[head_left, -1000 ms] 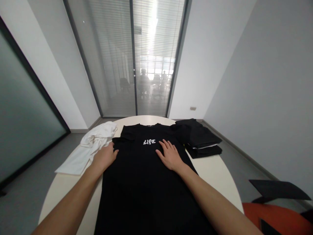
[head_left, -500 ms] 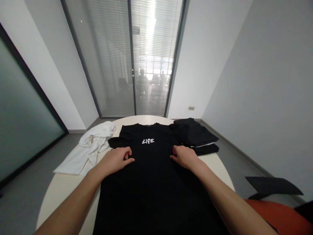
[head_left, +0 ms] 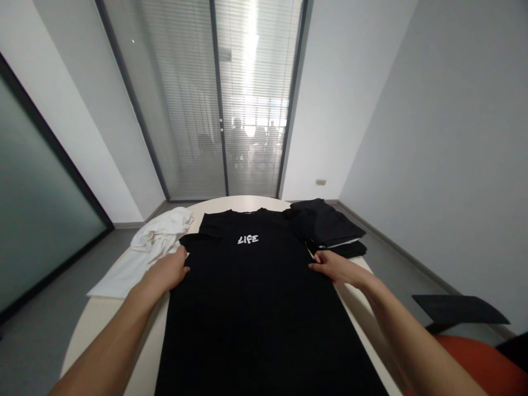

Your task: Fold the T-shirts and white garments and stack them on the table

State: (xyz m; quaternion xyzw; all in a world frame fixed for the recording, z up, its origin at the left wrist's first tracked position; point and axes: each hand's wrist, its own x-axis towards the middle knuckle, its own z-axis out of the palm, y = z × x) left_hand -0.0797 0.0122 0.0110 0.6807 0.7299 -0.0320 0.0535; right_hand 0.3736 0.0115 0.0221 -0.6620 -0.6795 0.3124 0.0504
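Observation:
A black T-shirt (head_left: 256,308) with white lettering lies spread on the pale round table, its collar at the far end. At the shirt's left edge, just below the sleeve, my left hand (head_left: 171,269) pinches the fabric. My right hand (head_left: 336,267) grips the opposite side edge with thumb and fingers together. White crumpled cloth (head_left: 160,231) lies beyond and left of my left hand. Folded dark clothes (head_left: 330,225) are stacked just past my right hand, close against the shirt's right sleeve.
The table's rim (head_left: 78,341) curves round on the left. An orange chair (head_left: 474,357) with a black armrest (head_left: 462,309) stands at the lower right. Glass panels with blinds (head_left: 256,110) are behind the table.
Both hands have moved apart, from over the shirt's body out to its two side edges. The fabric between them looks flatter and its right edge now shows straight.

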